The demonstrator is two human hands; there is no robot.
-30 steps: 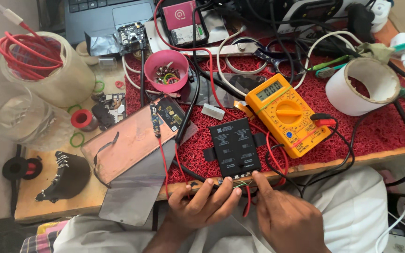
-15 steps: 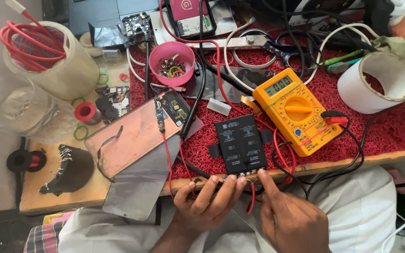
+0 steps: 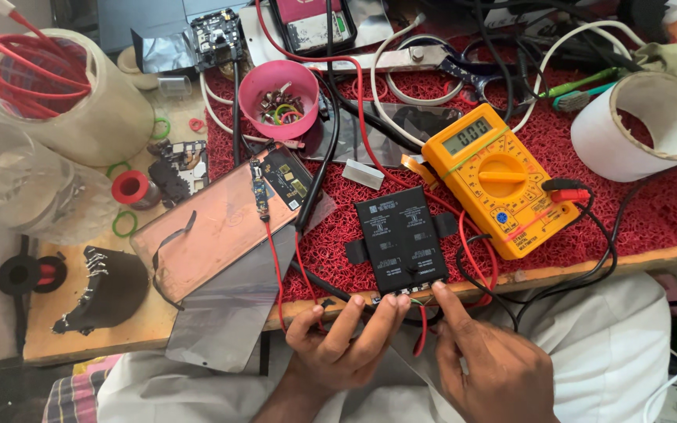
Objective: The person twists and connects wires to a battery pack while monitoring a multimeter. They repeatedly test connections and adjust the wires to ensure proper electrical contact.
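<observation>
A flat black rectangular module [image 3: 400, 237] lies on the red mat, close to the table's front edge. My left hand [image 3: 345, 345] is below it, with its fingertips pressing a black lead [image 3: 331, 288] against the module's near edge. My right hand [image 3: 489, 364] is beside it, its index finger stretched to the same edge and the other fingers curled. A thin red lead [image 3: 422, 329] hangs between the two hands from under that finger. The contact points are hidden by my fingers. A yellow multimeter [image 3: 495, 180] lies right of the module, with red and black leads plugged in.
An opened phone with a copper-coloured back [image 3: 213, 227] and a grey screen panel [image 3: 225, 317] lie left of the module. Behind are a pink bowl [image 3: 280, 90] of small parts, scissors [image 3: 432, 59], a white tape roll [image 3: 652, 125], a plastic jar [image 3: 80, 110] of red wire and tangled cables.
Both hands stay at the module's near edge; my right index finger has straightened towards it. The view has shifted slightly, and nothing on the table has moved.
</observation>
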